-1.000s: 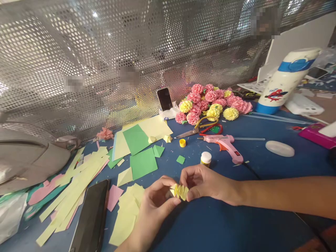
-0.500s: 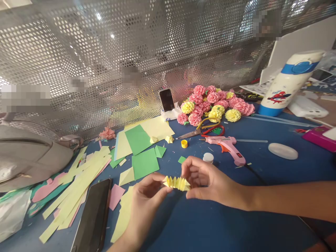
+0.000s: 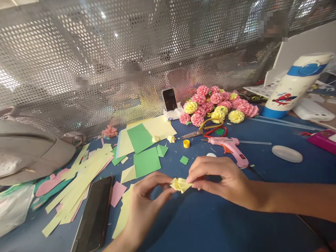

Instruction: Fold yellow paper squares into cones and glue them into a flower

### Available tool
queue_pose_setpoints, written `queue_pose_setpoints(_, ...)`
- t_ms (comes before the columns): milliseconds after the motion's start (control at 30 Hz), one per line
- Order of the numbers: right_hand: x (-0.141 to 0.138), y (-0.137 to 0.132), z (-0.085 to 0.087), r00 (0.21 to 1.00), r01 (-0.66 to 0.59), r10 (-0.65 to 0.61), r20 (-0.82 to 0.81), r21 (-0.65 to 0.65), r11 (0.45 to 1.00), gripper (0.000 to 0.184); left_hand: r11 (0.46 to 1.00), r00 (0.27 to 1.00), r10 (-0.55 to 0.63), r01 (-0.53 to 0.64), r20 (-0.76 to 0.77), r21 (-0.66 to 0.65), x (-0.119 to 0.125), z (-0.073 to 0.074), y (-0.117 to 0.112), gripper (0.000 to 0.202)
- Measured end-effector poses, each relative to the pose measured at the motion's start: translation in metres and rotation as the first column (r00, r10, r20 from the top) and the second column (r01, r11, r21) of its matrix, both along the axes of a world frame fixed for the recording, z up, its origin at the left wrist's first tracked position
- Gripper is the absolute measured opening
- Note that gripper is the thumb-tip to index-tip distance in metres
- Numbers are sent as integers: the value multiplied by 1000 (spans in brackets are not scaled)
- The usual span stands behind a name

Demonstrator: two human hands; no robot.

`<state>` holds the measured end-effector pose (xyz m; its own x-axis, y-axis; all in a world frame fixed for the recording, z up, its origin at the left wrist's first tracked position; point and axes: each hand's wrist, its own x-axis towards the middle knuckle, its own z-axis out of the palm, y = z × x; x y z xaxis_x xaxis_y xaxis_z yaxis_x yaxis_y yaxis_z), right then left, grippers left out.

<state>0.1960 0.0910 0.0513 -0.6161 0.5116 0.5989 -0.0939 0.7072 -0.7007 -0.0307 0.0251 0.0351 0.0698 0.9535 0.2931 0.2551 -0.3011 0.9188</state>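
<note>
A small pleated piece of yellow paper [image 3: 180, 185] is held in the air over the blue table. My left hand [image 3: 151, 197] pinches its left end between thumb and fingers. At the right end, the thumb and fingertips of my right hand [image 3: 222, 178] are closed on the paper. Beyond my hands lie a green paper square [image 3: 147, 162], two small folded yellow paper pieces [image 3: 171, 139] and a small green scrap [image 3: 184, 160]. A white round cap [image 3: 211, 154] is mostly hidden behind my right hand.
Pink and yellow paper flowers [image 3: 217, 101] are heaped at the back. Scissors [image 3: 194, 134] and a pink glue gun [image 3: 231, 147] lie before them. A phone [image 3: 96, 213] and yellow strips [image 3: 81, 185] are leftward; a bottle [image 3: 294, 87] stands right.
My right fingers have closed onto the right end of the pleated paper, which looks shorter and more bunched. The whole view has shifted slightly.
</note>
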Motion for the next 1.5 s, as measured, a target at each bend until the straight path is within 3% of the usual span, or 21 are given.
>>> queue_pose_setpoints(133,3,1,5,1000,-2,-2,18,219,976,11,997,998,-4,8,-55,74,-1,0,0,9)
queue_pose_setpoints(267,5,2,12,996,35,-64,58,409,912,8,996,998,6,-1,-61,85,-1,2,-1,12)
queue_pose_setpoints(400,5,1,15,988,47,-111,106,480,876,7,995,996,71,-67,-57,69,0,4,-3,22)
queue_pose_setpoints(667,5,2,11,991,-10,-31,131,297,955,11,994,998,28,-22,-62,104,-1,2,-4,7)
queue_pose_setpoints(933,2,0,8,987,-26,-12,161,230,973,14,990,993,31,-15,-110,139,2,5,-5,10)
queue_pose_setpoints(1233,0,2,8,986,-18,5,166,83,996,11,994,998,40,-34,-51,102,1,7,-5,12)
queue_pose_setpoints(1367,1,3,8,987,-15,4,160,68,998,11,998,999,33,-34,10,46,0,8,-6,8)
queue_pose_setpoints(1500,1,4,9,986,9,-23,163,89,996,10,999,995,-26,22,92,43,1,10,-4,16)
